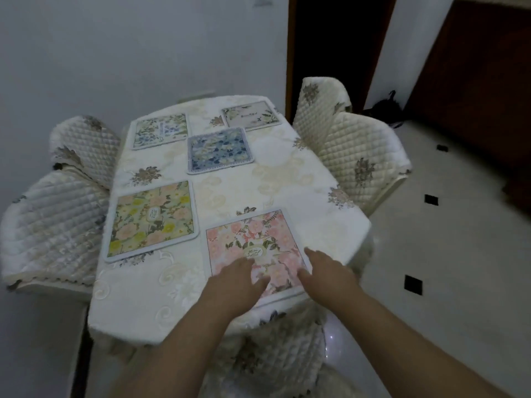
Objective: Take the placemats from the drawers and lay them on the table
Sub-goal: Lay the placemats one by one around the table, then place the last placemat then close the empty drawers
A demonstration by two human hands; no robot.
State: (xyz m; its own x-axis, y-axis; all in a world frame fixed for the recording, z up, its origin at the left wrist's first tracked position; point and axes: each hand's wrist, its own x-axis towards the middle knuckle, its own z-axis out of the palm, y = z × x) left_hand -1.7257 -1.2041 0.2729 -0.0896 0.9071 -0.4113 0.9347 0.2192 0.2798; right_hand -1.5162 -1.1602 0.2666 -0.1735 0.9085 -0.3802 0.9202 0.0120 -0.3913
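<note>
A pink floral placemat [253, 239] lies at the near right of the table [230, 191], which wears a cream embroidered cloth. My left hand [238, 280] rests flat on the mat's near left part, fingers straight. My right hand [327, 271] lies flat on its near right edge. A yellow floral placemat [152, 219] lies to the left. Further back sit a blue floral placemat [219, 149], a pale green placemat [159, 130] at the far left and a grey placemat [251, 114] at the far right. No drawers are in view.
Quilted cream chairs stand at the left [54, 222], right [356, 156] and near side [275, 349] of the table. A dark doorway [330, 53] opens behind, and a tiled floor [445, 239] spreads to the right.
</note>
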